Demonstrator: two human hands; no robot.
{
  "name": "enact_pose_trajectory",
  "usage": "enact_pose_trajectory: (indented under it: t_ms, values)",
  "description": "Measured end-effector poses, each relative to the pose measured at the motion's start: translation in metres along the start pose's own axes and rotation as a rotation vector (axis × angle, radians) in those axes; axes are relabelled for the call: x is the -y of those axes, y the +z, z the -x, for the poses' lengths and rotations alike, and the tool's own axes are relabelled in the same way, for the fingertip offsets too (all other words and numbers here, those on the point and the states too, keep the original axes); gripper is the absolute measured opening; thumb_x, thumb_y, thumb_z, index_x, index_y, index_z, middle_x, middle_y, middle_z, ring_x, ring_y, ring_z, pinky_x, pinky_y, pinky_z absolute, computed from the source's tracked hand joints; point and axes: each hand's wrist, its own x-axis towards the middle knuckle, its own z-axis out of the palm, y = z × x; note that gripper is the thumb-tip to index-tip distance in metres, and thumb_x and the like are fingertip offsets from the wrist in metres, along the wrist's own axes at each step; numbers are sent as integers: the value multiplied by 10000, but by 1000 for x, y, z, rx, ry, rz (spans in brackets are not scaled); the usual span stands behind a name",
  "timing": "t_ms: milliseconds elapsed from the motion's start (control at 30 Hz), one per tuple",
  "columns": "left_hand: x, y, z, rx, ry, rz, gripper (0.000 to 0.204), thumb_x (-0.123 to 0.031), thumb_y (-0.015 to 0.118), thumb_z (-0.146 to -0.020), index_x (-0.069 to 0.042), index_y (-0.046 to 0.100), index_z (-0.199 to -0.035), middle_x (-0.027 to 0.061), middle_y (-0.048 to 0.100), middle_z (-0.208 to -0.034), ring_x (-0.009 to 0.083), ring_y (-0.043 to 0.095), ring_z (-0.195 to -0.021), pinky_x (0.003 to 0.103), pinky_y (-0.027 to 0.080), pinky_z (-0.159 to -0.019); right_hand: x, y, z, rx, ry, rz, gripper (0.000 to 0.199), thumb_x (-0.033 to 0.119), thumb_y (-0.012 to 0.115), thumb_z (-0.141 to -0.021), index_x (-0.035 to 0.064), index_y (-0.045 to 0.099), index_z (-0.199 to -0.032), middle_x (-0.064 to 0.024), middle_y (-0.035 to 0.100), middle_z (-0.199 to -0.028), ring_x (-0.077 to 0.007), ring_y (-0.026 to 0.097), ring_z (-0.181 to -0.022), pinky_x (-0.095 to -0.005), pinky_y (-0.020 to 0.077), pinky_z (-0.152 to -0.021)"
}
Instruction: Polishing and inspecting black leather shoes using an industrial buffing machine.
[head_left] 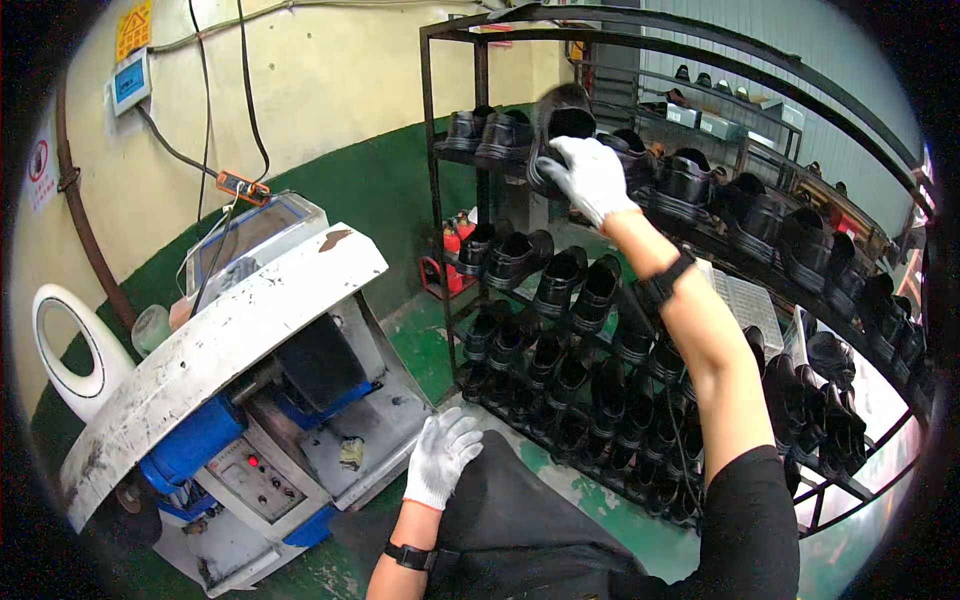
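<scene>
My right hand (590, 180), in a white knit glove, reaches out to the upper shelf of a shoe rack. Its fingers grip a black shoe (565, 100), which rises above its neighbours with its opening facing me. Whether the shoe still touches the shelf, I cannot tell. Other black shoes (504, 136) stand to its left, and more (686, 178) continue to its right. Low in front of my body, my gloved left hand (443, 457) is open with its fingers extended, holding nothing, beside the edge of a white machine (240, 300).
The black metal rack (432, 100) has several tiers of black shoes. Under the machine's hood are a dark buffing wheel (322, 362), a blue motor (195, 440) and a control panel (255, 475). Red fire extinguishers (452, 240) stand behind the rack. Cables (245, 90) hang along the wall.
</scene>
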Motion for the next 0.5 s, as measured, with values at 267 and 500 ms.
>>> enact_pose_trajectory:
  t_ms: [267, 500]
  values:
    - [2, -43, 38, -241, 16, 21, 417, -366, 452, -1002, -29, 486, -1244, 179, 631, -1037, 305, 636, -880, 412, 548, -767, -26, 12, -45, -37, 6, 475, 369, 367, 640, -825, 128, 628, -1105, -106, 636, -1063, -277, 586, -1000, -414, 399, -913]
    - [29, -47, 18, -312, -120, -32, 456, -378, 508, -980, -24, 490, -1266, 162, 637, -1060, 294, 652, -880, 407, 563, -751, -43, -58, 2, 175, 276, 84, 506, 537, 596, -858, 43, 675, -932, -176, 691, -969, -307, 672, -931, -405, 524, -822]
